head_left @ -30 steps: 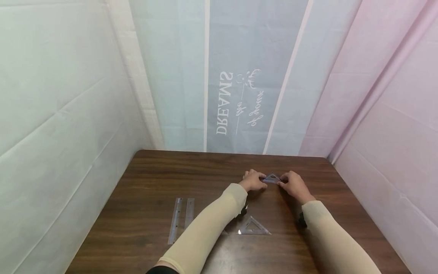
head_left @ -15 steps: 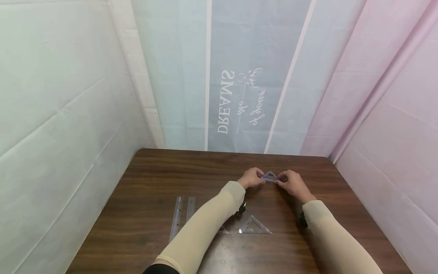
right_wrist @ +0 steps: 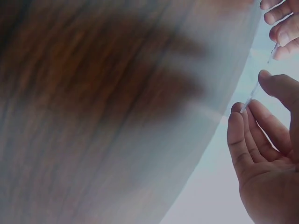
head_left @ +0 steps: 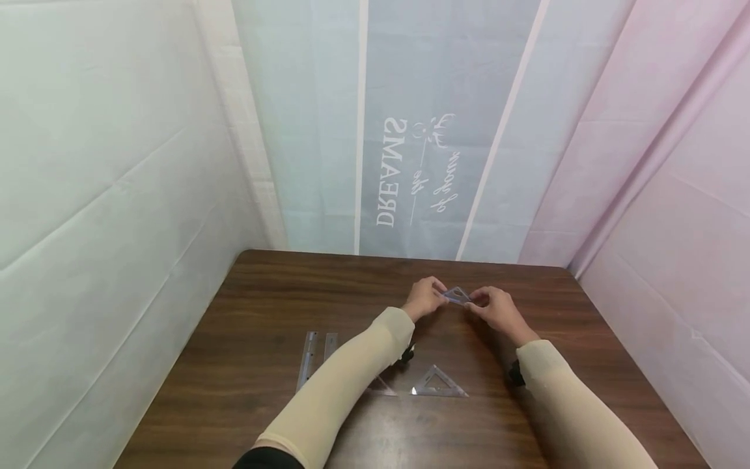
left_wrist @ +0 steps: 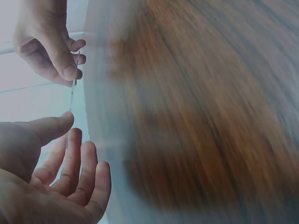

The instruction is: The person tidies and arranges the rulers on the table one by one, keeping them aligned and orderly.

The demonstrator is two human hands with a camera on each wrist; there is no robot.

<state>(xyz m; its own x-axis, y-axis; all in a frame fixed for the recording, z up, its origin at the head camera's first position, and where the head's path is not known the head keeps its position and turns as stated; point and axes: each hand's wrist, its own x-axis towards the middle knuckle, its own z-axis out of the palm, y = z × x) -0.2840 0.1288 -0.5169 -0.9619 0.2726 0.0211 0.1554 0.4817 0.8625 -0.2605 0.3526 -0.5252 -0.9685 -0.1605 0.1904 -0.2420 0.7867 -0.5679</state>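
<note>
Both hands hold a small clear set square (head_left: pixel 456 299) above the far part of the table. My left hand (head_left: pixel 424 299) pinches its left corner between thumb and fingers, and my right hand (head_left: pixel 499 310) pinches the right corner. From the left wrist the set square (left_wrist: pixel 72 97) shows edge-on as a thin line; the right wrist view also catches its edge (right_wrist: pixel 252 94). A larger clear set square (head_left: pixel 441 392) lies flat nearer the body. Another clear triangular piece (head_left: pixel 383 389) is partly hidden by the left sleeve.
Two clear rulers, a left one (head_left: pixel 307 358) and a right one (head_left: pixel 331 341), lie side by side at left, their near ends covered by the left sleeve (head_left: pixel 346 374). The dark wood table (head_left: pixel 281 286) meets a printed curtain (head_left: pixel 416 241) at its far edge.
The set square has shifted slightly left with both hands, and its tilt has changed. The left fingers, more spread a second ago, have drawn together on its corner. The head view has shifted a little.
</note>
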